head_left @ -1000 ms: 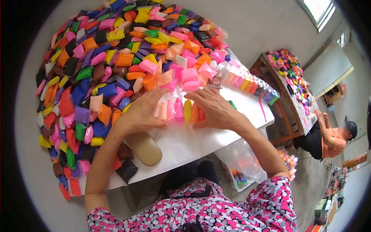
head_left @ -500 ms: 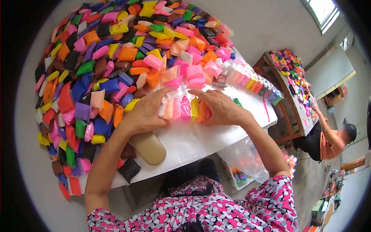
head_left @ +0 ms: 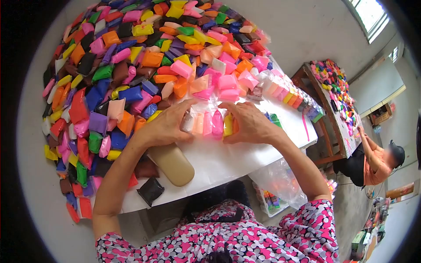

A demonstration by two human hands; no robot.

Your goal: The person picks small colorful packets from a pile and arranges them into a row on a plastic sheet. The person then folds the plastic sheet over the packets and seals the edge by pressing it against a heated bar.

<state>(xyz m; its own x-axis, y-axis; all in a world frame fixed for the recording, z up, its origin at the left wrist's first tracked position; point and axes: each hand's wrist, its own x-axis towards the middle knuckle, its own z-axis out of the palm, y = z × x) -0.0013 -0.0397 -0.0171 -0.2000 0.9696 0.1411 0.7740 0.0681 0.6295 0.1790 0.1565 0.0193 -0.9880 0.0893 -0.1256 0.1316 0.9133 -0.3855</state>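
Note:
A row of small coloured packets (head_left: 207, 124) in clear film lies on the white tabletop, with pale, peach, pink, yellow and orange ones side by side. My left hand (head_left: 169, 123) curves round the row's left end, thumb and fingers pressed to the pale packet. At the right end my right hand (head_left: 247, 122) grips the yellow and orange packets, partly covering them. Loose pink packets (head_left: 228, 87) lie just beyond my hands. A beige oval object (head_left: 173, 165) rests beneath my left wrist.
A large heap of coloured packets (head_left: 118, 94) covers the table's left and far parts. Packed rows (head_left: 287, 93) stand at the right. A black packet (head_left: 150, 191) lies at the near edge. Below is a white basket (head_left: 272, 202); a person (head_left: 378, 162) sits by another table (head_left: 326, 98).
My right hand has closed in over the right end of the row, covering more of the yellow and orange packets. The view has shifted slightly. The other person's arms have moved.

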